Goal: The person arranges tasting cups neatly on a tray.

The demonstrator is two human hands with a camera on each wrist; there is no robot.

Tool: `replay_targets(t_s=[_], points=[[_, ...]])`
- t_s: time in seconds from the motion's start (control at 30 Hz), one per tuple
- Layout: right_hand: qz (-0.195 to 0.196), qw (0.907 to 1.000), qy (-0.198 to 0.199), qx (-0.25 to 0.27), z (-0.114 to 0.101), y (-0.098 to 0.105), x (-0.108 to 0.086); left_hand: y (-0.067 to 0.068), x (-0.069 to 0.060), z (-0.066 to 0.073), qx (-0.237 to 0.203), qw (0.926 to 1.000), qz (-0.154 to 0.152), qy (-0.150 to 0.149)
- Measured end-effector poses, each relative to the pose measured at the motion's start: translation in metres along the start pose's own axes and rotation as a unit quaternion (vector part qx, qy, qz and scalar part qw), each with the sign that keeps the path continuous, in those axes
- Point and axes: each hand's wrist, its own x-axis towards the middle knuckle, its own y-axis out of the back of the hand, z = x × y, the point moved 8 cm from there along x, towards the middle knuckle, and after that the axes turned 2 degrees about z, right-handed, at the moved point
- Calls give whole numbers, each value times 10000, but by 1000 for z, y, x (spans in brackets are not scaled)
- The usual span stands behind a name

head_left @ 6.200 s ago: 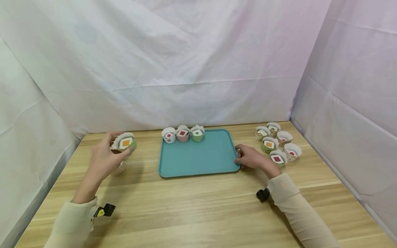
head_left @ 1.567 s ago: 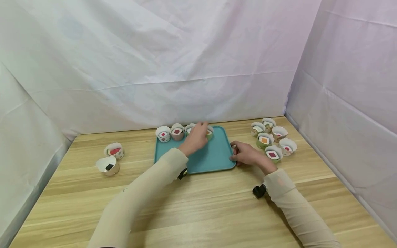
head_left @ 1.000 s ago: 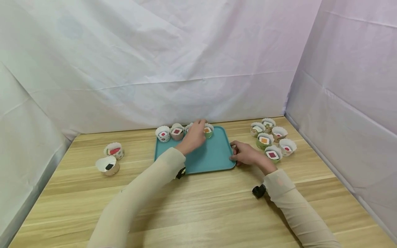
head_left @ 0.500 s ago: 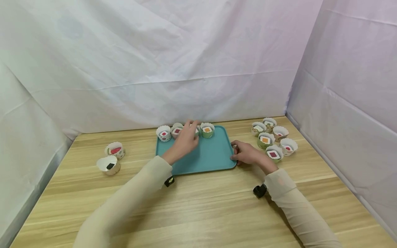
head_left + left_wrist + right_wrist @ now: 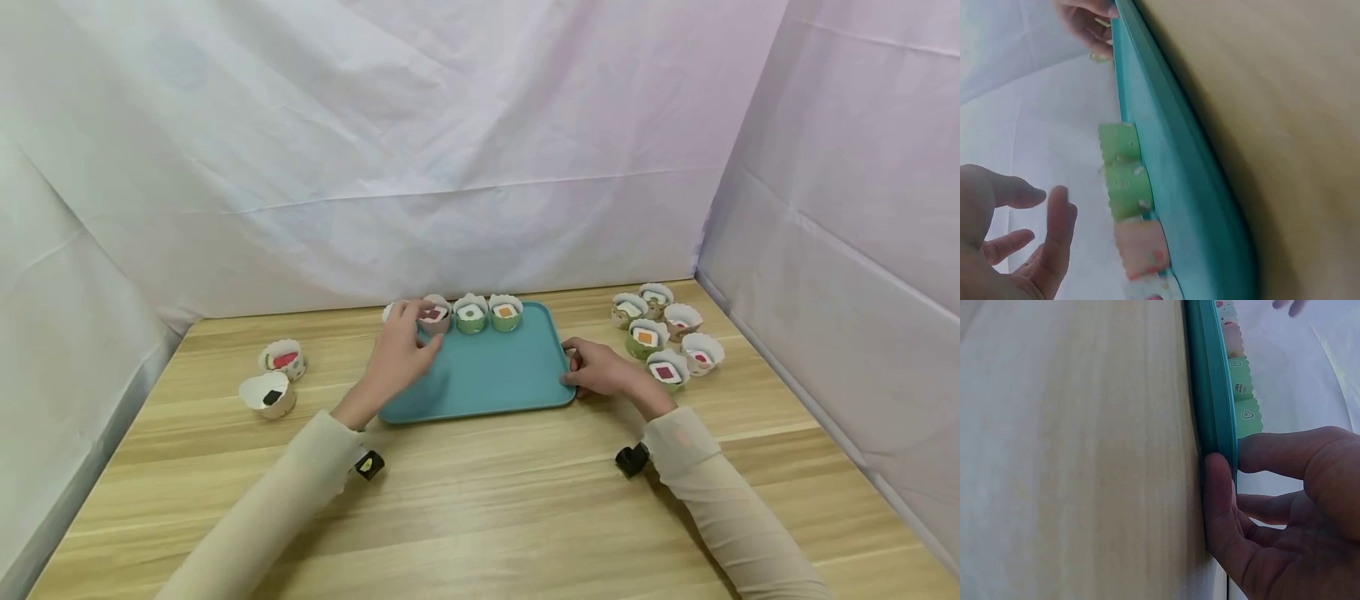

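My right hand [image 5: 603, 368] pinches the right rim of the teal tray [image 5: 502, 383] near its front corner. In the right wrist view the thumb [image 5: 1219, 484] lies on the tray's outer side. My left hand [image 5: 397, 354] is in the air over the tray's left part, its fingers loosely bent around nothing, as the left wrist view confirms. Along the tray's back edge stand several scalloped paper baking cups in a row: a white one largely hidden behind the left hand, a pink cup [image 5: 441, 323], a green cup [image 5: 471, 315] and a green cup with an orange-square piece [image 5: 506, 313].
On the table's left stand a spotted paper cup [image 5: 294, 365] with a red-topped piece and a pale cup [image 5: 258, 390] with a black piece. Several filled cups [image 5: 647, 335] cluster on the right. White cloth [image 5: 375, 167] hangs behind the wooden table [image 5: 480, 500].
The green cup with the orange square went from my left hand to the tray's back row. My left hand let go and moved back leftward. The right hand keeps its grip on the tray.
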Motion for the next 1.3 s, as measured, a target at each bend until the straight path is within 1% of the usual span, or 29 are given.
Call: replay_targets(t_s=[0.13, 0.27, 0.4, 0.5, 0.57, 0.63, 0.67, 0.77, 0.83, 0.93, 1.0, 1.07, 1.13, 1.2, 1.23, 1.3], points=[[27, 10000, 40, -28, 0, 1, 0, 15, -12, -14, 25, 9998, 159, 73], [15, 10000, 24, -18, 0, -1, 1, 33, -28, -28, 28, 9993, 357, 99], [-2, 10000, 11, 28, -1, -2, 1, 51, -44, -42, -88, 9985, 491, 246], [18, 10000, 13, 35, -2, -1, 0, 63, -54, -51, -206, 9977, 490, 421], [25, 10000, 21, 28, -2, 0, 0, 72, -59, -56, -173, 9971, 587, 445], [13, 10000, 31, 42, -2, 0, 0, 81, -64, -60, 4, 9966, 712, 408], [7, 10000, 31, 47, -2, 0, 0, 86, -65, -62, 154, 9959, 821, 349], [10, 10000, 29, 49, -1, 0, 0, 101, -69, -67, 526, 9924, 1078, 267], [9, 10000, 13, 53, -1, 0, 0, 112, -71, -72, 697, 9904, 1156, 298], [6, 10000, 25, 30, -2, -2, 0, 132, -74, -81, 823, 9881, 1206, 483], [-5, 10000, 4, 34, -1, -4, 0, 144, -76, -87, 906, 9873, 1130, 655], [-29, 10000, 20, 23, -1, -5, 1, 154, -76, -94, 1041, 9865, 883, 909], [-21, 10000, 11, 41, -1, -5, 0, 159, -77, -101, 1179, 9845, 491, 1203], [12, 10000, 11, 54, 0, -3, 0, 161, -77, -108, 1288, 9808, 30, 1464], [32, 10000, 19, 48, 1, -2, 0, 161, -77, -111, 1309, 9788, -182, 1561], [58, 10000, 28, 51, 1, -2, -1, 161, -78, -117, 1307, 9758, -499, 1683]])
